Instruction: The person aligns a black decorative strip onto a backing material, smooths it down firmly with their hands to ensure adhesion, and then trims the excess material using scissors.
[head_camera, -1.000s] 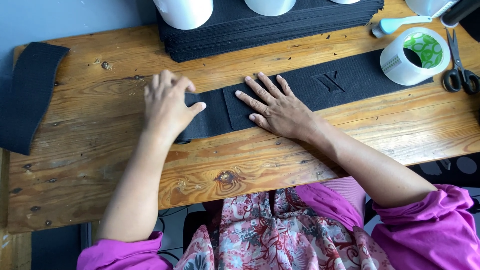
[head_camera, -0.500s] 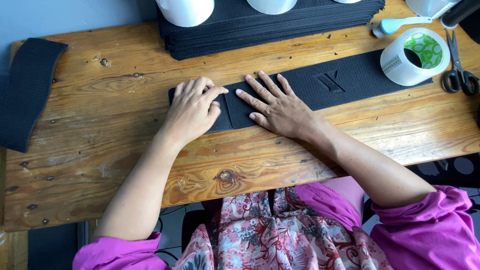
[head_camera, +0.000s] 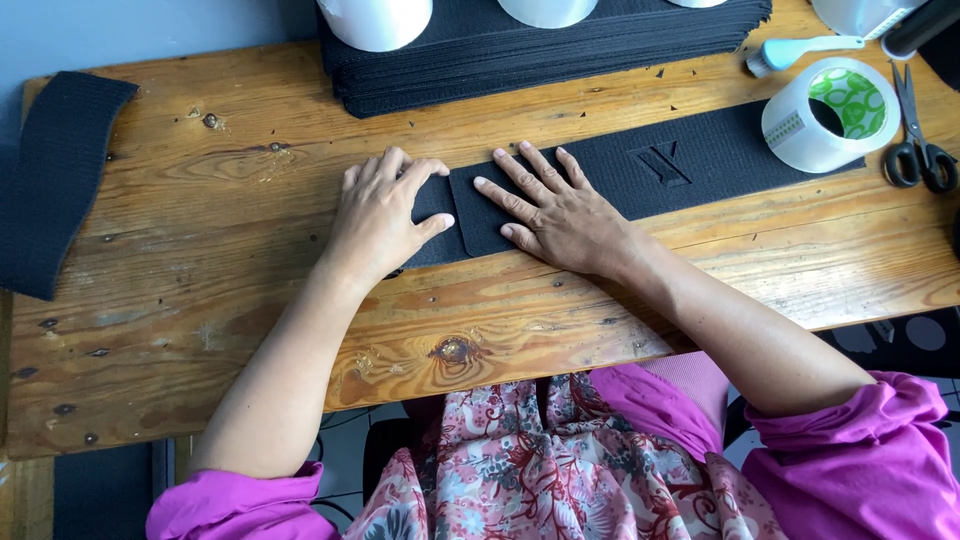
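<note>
A long black ribbed fabric strip with an embossed mark lies across the wooden table. Its left end is folded over. My left hand presses flat on that folded end, fingers together, thumb out to the right. My right hand lies flat just to the right on the strip, fingers spread and pointing left. Neither hand grips anything; both palms rest on the fabric.
A stack of black fabric sheets sits at the back with white cups on top. A roll of clear tape, scissors and a pale blue brush lie at the right. Another black strip hangs off the left edge.
My left hand has slid to the right along the folded end, closing up beside my right hand. My right hand has stayed in place.
</note>
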